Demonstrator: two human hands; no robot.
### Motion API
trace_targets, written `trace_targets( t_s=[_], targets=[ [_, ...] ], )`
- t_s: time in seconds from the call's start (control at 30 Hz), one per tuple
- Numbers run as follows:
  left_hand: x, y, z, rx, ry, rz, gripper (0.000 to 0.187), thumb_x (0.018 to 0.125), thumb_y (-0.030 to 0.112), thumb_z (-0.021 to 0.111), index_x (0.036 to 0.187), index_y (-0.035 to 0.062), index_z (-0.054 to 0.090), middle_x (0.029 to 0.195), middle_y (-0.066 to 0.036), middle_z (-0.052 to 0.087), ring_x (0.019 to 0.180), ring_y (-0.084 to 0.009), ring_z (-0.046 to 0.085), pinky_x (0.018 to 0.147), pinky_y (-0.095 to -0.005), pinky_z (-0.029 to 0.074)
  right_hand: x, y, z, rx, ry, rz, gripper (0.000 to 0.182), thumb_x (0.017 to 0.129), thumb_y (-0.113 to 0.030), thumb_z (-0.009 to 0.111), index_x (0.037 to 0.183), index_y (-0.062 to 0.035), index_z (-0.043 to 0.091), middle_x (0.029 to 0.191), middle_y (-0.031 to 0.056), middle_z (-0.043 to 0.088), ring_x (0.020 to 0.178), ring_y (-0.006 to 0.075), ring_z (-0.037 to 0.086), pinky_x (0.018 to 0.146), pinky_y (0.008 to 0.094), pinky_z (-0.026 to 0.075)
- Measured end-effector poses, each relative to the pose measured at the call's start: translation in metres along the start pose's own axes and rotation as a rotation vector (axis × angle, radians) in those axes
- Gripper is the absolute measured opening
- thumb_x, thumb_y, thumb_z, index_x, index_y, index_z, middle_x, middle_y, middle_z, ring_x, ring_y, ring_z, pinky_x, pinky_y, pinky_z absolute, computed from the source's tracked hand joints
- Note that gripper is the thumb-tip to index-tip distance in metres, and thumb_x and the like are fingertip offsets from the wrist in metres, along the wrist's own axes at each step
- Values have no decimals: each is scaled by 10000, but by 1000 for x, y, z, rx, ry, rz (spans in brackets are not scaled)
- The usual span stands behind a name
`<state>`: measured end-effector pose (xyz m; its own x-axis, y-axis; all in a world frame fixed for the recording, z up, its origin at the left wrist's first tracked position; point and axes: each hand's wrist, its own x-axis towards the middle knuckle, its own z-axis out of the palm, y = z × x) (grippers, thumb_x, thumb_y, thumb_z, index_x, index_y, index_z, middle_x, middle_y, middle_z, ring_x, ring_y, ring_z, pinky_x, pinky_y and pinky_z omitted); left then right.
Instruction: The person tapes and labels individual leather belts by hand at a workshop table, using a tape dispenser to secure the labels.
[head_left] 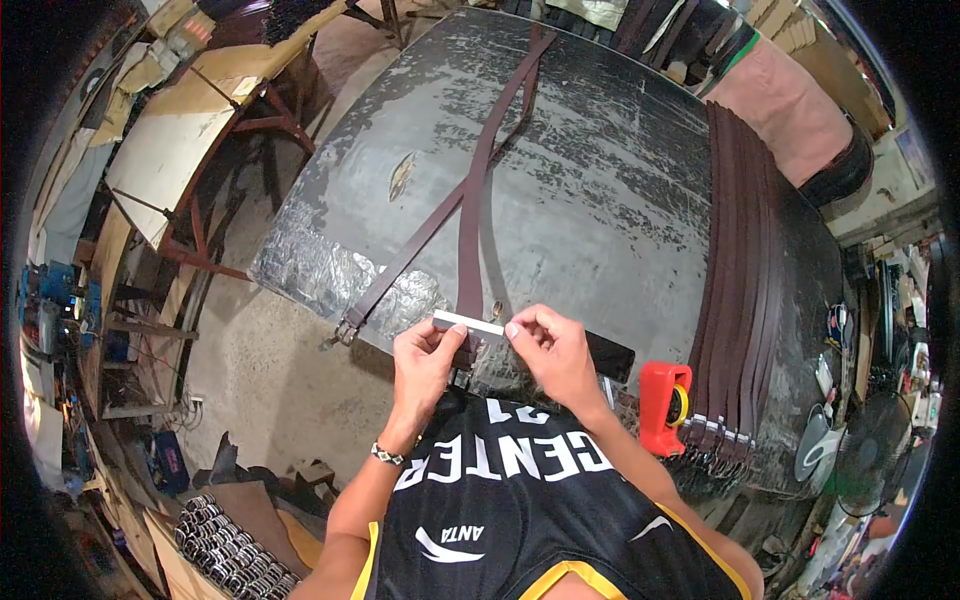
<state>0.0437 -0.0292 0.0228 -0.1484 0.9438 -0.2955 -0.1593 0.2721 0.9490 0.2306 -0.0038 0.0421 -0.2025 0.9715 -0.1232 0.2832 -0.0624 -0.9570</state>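
Observation:
A white strip (468, 322) lies across the lower end of a dark brown strap (472, 245) near the table's front edge. My left hand (428, 358) pinches the strip's left part, thumb on top. At its right end, my right hand (545, 345) has thumb and forefinger pressed together. The strap runs up the worn dark table (600, 200) and crosses a second length that ends in a metal buckle (346, 332) at the left front edge. A red tape dispenser (660, 408) with yellow tape stands to the right of my right hand.
Many brown straps (735, 270) lie side by side on the table's right, with white bands and metal parts at their near ends. Stacked metal buckles (230, 550) sit at lower left. A fan (872, 450) is at lower right, and a pale board (175, 150) at upper left.

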Motion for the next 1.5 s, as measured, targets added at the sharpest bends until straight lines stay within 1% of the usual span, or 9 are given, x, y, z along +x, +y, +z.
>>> trace_targets(
  t_s=[0.17,0.4,0.5,0.6,0.7,0.83,1.03,1.17,1.5],
  targets=[
    [1,-7,-2,59,-71,64,125,932,85,644,952,-35,676,831,-27,692,713,-49,595,633,-217,474,9,26,16,65,-93,29,199,912,-161,668,905,37,660,645,-2,584,571,30,473,500,236,373],
    [-4,-7,3,-9,-71,80,136,938,103,648,960,-28,679,876,-30,697,736,-63,608,657,-227,483,14,28,25,443,-168,157,197,919,-197,685,877,-6,665,720,-23,628,578,21,505,491,197,375],
    [-7,0,0,16,-48,49,156,942,108,647,1019,-27,657,836,1,679,685,-35,572,591,-197,451,16,24,27,538,-188,248,154,904,-175,698,865,-29,668,688,-28,609,547,11,476,471,176,343],
    [-15,-2,-2,51,183,128,180,936,88,647,1069,-23,595,895,-23,652,708,-50,571,578,-198,457,21,24,35,563,-187,247,142,898,-169,707,876,-34,671,676,-24,608,530,7,471,465,162,336],
    [-20,-6,-1,237,355,482,234,903,49,667,1096,-1,546,947,-51,608,757,-81,584,569,-207,469,23,25,39,560,-190,231,157,897,-174,718,910,-23,679,686,-14,624,528,6,488,473,152,354],
    [-21,1,-5,557,336,678,195,857,27,692,1025,14,593,954,-70,599,799,-127,606,580,-229,472,26,21,42,562,-213,203,152,897,-169,717,911,-20,692,689,-9,637,533,7,498,472,151,356],
    [-17,-2,-8,409,307,465,132,883,72,676,980,-10,641,895,-76,636,776,-146,635,600,-259,488,26,22,47,547,-231,176,134,906,-151,699,898,-17,700,678,-12,639,534,15,490,462,168,349],
    [-15,-1,-14,117,183,136,150,951,119,627,948,-30,640,835,-21,662,746,-63,605,642,-240,495,25,25,47,532,-228,166,143,905,-166,709,904,-23,698,685,-2,651,530,9,506,464,154,358],
    [-3,-10,-23,102,23,160,132,948,100,625,958,-32,633,848,-5,658,768,-55,601,687,-224,489,21,27,46,522,-212,151,146,929,-169,678,906,-25,670,686,-17,622,547,14,504,481,162,372]
  ],
)
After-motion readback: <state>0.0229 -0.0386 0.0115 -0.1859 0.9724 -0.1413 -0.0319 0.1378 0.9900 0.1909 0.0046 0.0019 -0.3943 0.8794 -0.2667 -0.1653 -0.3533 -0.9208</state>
